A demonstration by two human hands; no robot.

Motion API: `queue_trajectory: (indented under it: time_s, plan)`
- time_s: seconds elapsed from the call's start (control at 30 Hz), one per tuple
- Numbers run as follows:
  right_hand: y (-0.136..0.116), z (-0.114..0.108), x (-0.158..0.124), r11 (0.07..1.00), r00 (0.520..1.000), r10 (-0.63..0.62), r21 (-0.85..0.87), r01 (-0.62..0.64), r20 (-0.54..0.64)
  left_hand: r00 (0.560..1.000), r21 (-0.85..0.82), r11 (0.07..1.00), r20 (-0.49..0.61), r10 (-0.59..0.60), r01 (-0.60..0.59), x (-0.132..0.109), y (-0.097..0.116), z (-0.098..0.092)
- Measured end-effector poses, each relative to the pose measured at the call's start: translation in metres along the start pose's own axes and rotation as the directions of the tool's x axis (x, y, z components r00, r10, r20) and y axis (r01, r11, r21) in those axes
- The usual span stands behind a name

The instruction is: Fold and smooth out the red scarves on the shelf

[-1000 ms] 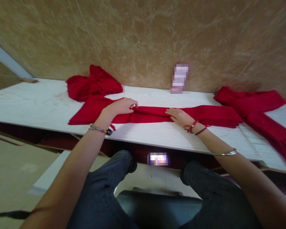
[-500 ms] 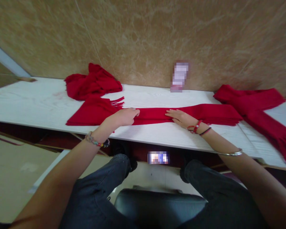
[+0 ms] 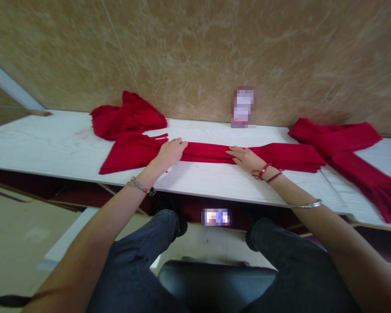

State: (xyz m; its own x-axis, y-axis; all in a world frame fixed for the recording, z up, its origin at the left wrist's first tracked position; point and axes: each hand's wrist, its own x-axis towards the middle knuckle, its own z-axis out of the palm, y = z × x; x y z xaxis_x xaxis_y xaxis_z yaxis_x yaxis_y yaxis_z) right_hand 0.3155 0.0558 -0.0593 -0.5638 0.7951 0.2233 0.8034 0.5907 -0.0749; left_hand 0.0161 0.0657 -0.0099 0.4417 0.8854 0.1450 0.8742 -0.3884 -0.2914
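A red scarf [image 3: 208, 153], folded into a long narrow band, lies across the white tabletop in front of me. Its left part fans out wider, and a few fringe strands show at the upper edge. My left hand [image 3: 172, 153] grips the band where it meets the wide part, its fingers curled over the cloth. Farther right, my right hand [image 3: 246, 159] rests flat on the band with fingers stretched to the left. To the right of it the layered end widens again and touches another fringed red scarf [image 3: 342, 143].
Behind the left part sits a crumpled red scarf [image 3: 130, 115]. A blurred upright card [image 3: 243, 106] stands by the marbled wall [image 3: 195, 56]. The white table [image 3: 52, 148] is narrow. A blurred lit object [image 3: 217, 217] is below its front edge, between my legs.
My left hand has shifted slightly away from me, pushing the band's near edge back and making it narrower there. My right hand stays nearly in place. The view has moved slightly.
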Motion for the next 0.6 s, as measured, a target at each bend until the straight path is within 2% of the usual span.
queue_trajectory:
  time_s: [0.07, 0.13, 0.23, 0.3, 0.5, 0.6]
  plan:
    - [-0.001, -0.003, -0.001, 1.0, 0.999, 0.012, 0.022, -0.011, -0.048, 1.0, -0.039, 0.999, -0.012, 0.029, -0.029, -0.001, -0.003, -0.01]
    - [-0.002, -0.006, -0.004, 0.999, 0.999, 0.014, 0.031, -0.012, -0.049, 0.996, -0.084, 0.993, 0.001, 0.088, -0.087, -0.003, -0.006, -0.016]
    - [-0.002, -0.008, -0.008, 0.999, 0.997, -0.029, 0.018, 0.028, 0.069, 0.958, -0.167, 0.964, 0.166, 0.233, -0.206, -0.006, -0.009, -0.015]
    - [-0.001, -0.008, -0.009, 0.999, 0.989, -0.045, 0.006, 0.044, 0.139, 0.934, -0.188, 0.958, 0.245, 0.26, -0.217, -0.006, -0.009, -0.01]
    - [0.0, -0.005, -0.009, 0.997, 0.987, -0.046, -0.046, 0.054, 0.152, 0.948, -0.1, 0.972, 0.222, 0.23, -0.212, -0.004, -0.01, -0.006]
    - [-0.001, -0.006, -0.01, 0.994, 0.988, -0.074, -0.069, 0.084, 0.135, 0.965, -0.027, 0.975, 0.138, 0.224, -0.222, -0.002, -0.014, -0.01]
